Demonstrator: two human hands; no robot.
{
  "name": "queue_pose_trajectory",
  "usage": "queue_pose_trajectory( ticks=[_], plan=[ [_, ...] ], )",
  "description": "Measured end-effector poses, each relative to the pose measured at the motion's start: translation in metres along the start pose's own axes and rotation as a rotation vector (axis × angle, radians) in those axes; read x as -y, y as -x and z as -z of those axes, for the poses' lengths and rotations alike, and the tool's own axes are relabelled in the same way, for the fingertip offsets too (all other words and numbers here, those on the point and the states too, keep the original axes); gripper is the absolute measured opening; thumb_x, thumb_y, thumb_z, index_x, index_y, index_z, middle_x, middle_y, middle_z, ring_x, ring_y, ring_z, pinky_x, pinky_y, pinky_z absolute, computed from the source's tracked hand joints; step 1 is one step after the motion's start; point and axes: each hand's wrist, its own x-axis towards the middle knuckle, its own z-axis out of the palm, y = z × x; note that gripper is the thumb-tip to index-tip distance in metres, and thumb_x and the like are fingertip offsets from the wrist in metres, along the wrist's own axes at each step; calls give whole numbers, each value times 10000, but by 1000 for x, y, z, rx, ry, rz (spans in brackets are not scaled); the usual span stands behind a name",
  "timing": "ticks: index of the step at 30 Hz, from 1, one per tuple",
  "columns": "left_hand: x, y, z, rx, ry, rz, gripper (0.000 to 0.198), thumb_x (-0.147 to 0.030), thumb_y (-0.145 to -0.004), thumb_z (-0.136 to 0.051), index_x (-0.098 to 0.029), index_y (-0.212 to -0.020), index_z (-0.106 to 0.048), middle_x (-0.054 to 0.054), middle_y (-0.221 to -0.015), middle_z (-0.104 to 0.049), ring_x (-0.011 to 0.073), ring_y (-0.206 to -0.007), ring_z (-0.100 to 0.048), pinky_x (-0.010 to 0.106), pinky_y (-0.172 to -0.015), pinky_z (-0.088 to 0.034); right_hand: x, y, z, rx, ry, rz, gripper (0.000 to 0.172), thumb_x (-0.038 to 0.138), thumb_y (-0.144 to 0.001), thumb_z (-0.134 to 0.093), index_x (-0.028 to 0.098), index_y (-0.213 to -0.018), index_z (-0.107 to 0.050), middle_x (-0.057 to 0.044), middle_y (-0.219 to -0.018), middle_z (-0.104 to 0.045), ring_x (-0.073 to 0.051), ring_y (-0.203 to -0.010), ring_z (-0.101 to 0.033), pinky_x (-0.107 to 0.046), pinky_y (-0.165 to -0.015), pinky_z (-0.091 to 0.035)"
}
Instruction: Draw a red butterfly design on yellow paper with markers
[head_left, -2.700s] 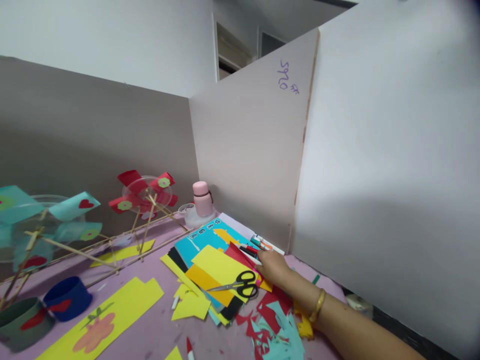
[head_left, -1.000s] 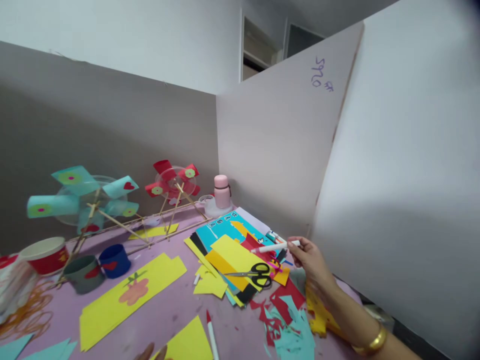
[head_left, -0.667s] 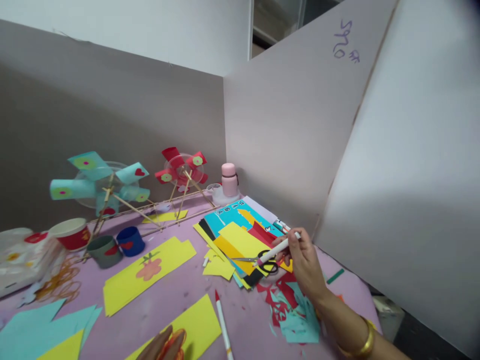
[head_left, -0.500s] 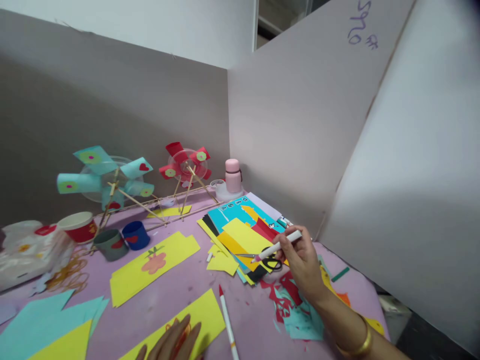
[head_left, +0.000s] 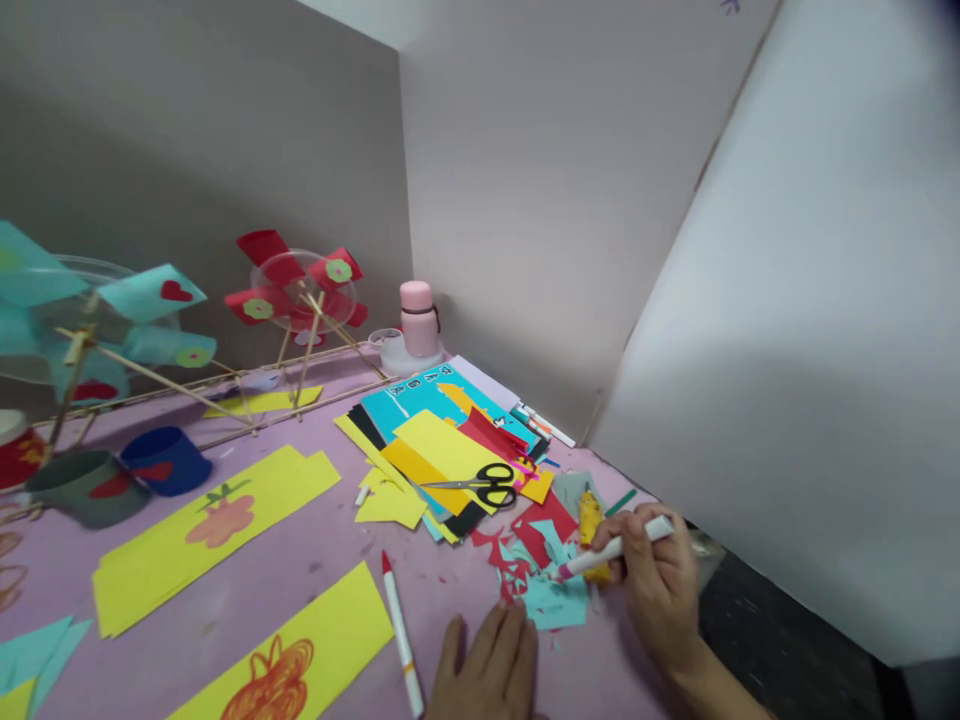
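My right hand (head_left: 660, 590) is closed around a white marker (head_left: 611, 550) with a pink tip, held low over red and teal paper scraps (head_left: 544, 575) near the table's right edge. My left hand (head_left: 487, 670) lies flat on the purple table (head_left: 315, 560) at the bottom, fingers stretched out, holding nothing. Beside it lies a red-tipped white marker (head_left: 397, 625) and a yellow paper strip (head_left: 300, 660) with an orange scribbled drawing. Black-handled scissors (head_left: 480, 485) rest on a stack of coloured paper sheets (head_left: 435, 440).
Paper windmills on sticks, red (head_left: 296, 280) and teal (head_left: 90, 310), stand at the back left. A pink bottle (head_left: 418, 318) sits in the corner. Blue (head_left: 165, 460) and grey (head_left: 82, 485) paper cups and a yellow strip with a flower (head_left: 210, 520) lie left. White partition boards (head_left: 787, 300) enclose the table.
My right hand picked a white marker from the pens by the partition and brought it down toward me over the scraps. My left hand came into view and lies flat on the table.
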Motion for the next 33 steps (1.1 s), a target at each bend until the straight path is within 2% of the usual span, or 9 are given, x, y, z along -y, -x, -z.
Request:
queue_pose_trajectory(
  ticks=[3,6,13,16,22,27,30,33],
  plan=[
    [-13,-13,-5,83,20,54,533,-288,-797,-597,-203,-1313,-491,67,-1310,-580,225,-1156,-558,342,-874,-449,-7,9,7,-14,-3,-19,199,409,-927,-497,249,-847,-408,54,-631,-611,-66,-398,-443,-169,-388,-391],
    [-15,-16,-4,108,8,69,515,-251,-788,-583,-159,-1290,-513,98,-1308,-574,244,-1145,-572,367,-862,-470,-14,14,7,36,-22,-47,178,391,-942,-475,254,-857,-399,60,-656,-605,-62,-418,-453,-164,-404,-390],
    [-15,-23,8,208,15,84,491,-270,-790,-575,-167,-1268,-544,103,-1310,-557,252,-1138,-585,389,-856,-500,-28,14,9,134,44,-90,168,383,-950,-453,250,-865,-394,39,-709,-618,-75,-446,-477,-186,-424,-395],
    [-15,-29,15,244,39,98,466,-278,-788,-577,-163,-1240,-572,106,-1290,-569,258,-1118,-601,392,-839,-508,-31,12,14,136,85,-99,163,383,-955,-439,250,-876,-390,34,-716,-621,-75,-427,-465,-191,-401,-374],
    [-14,-24,11,147,62,97,463,-281,-784,-590,-157,-1230,-574,113,-1265,-607,256,-1101,-606,380,-861,-472,-26,12,17,106,42,-62,152,371,-956,-447,258,-879,-380,46,-711,-622,-77,-455,-482,-194,-433,-402],
    [-16,-18,-1,101,-2,90,459,-277,-798,-563,-172,-1244,-555,96,-1271,-601,239,-1102,-606,363,-865,-465,-22,14,15,152,58,-82,159,369,-950,-466,246,-866,-410,50,-707,-624,-69,-447,-476,-182,-422,-394],
    [-12,-13,-11,61,-51,43,490,-306,-800,-566,-183,-1272,-527,79,-1296,-577,222,-1121,-595,345,-853,-477,-14,1,15,66,-7,-83,161,368,-927,-519,243,-864,-439,56,-739,-631,-62,-465,-511,-172,-432,-413],
    [-8,-11,-19,25,-77,15,450,-326,-812,-565,-201,-1244,-556,62,-1252,-610,219,-1065,-631,335,-809,-502,-6,-23,10,-49,-114,-74,207,402,-857,-618,226,-855,-507,49,-818,-644,-62,-558,-579,-172,-526,-471]
  ],
)
